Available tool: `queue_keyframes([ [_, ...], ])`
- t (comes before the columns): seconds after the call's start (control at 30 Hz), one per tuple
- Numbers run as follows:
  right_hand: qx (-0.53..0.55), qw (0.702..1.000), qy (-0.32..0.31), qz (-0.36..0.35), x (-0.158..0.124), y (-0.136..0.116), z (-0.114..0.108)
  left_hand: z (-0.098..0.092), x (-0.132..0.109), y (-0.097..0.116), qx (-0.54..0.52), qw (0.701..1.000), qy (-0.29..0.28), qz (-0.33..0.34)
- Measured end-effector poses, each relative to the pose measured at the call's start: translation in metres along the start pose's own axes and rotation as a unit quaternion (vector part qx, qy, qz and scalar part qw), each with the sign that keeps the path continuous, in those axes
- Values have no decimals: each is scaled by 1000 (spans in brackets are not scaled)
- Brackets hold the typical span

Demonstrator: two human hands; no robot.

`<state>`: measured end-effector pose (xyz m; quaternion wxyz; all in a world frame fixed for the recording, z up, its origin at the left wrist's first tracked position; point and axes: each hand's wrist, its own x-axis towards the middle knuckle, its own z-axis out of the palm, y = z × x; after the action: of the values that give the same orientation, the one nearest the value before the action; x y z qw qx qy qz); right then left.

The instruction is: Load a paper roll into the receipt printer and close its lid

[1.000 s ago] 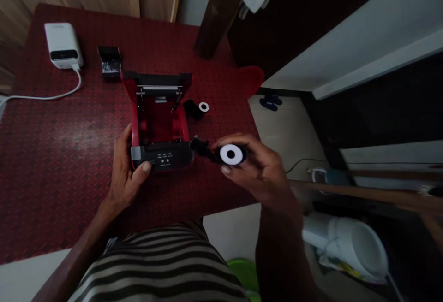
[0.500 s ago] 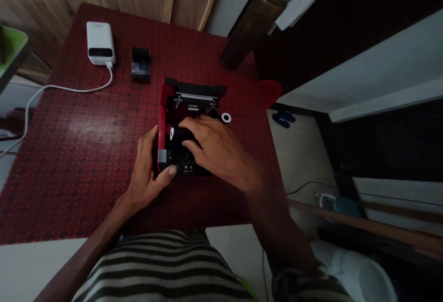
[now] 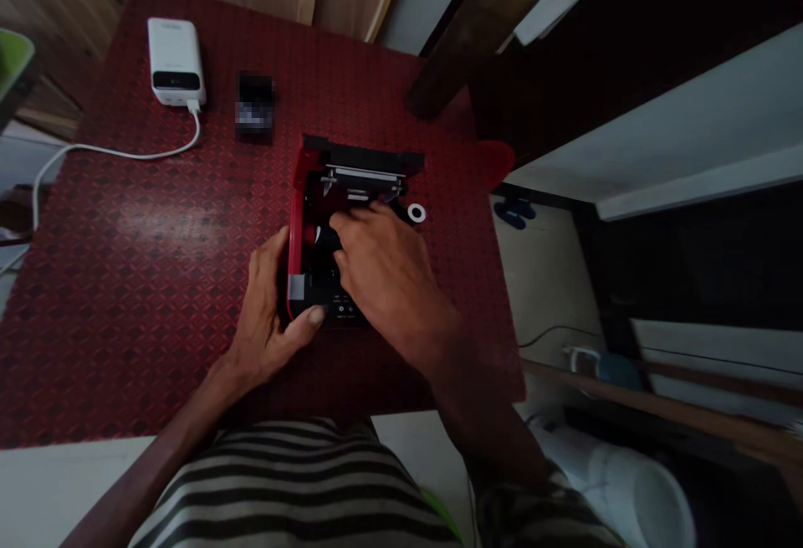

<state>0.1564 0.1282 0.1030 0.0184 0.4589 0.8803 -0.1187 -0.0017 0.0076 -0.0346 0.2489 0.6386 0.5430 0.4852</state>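
A small red and black printer (image 3: pixel 301 197) stands open on the red patterned table (image 3: pixel 144 238), its lid tilted back. My left hand (image 3: pixel 271 314) grips the printer's front left corner, thumb on the front panel. My right hand (image 3: pixel 382 268) reaches into the open bay, fingers curled over a black roll with a white core (image 3: pixel 317 236) that sits inside. Most of the roll is hidden under my fingers. A second small spool with a white ring (image 3: pixel 415 213) lies on the table just right of the printer.
A white power bank (image 3: pixel 174 60) with a white cable (image 3: pixel 113 151) lies at the far left. A small black item (image 3: pixel 255 104) lies beside it. A dark bottle with a green cap (image 3: pixel 477 25) stands at the far right edge. Floor clutter lies beyond the table's right edge.
One second ago my right hand held the roll in the air right of the printer. It has since carried the roll into the open bay and stays pressed over it.
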Motion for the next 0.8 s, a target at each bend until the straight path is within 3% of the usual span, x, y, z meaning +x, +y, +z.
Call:
queue_keyframes([
  [0.2,-32,998,-41,25,18,-5,2,0,1,-1,-2,1000,-2,-7],
  [0.37,-20,1000,-21,6,14,1,9,0,1,0,-12,1000,-3,-16],
  [0.53,97,990,18,-101,-5,24,5,0,1,0,-13,1000,4,-6],
  [0.63,141,977,-29,-154,-12,34,-2,0,0,-2,-19,1000,5,6],
  [0.8,164,965,-82,-185,-3,42,-4,-2,-2,-4,-15,1000,-2,-4],
])
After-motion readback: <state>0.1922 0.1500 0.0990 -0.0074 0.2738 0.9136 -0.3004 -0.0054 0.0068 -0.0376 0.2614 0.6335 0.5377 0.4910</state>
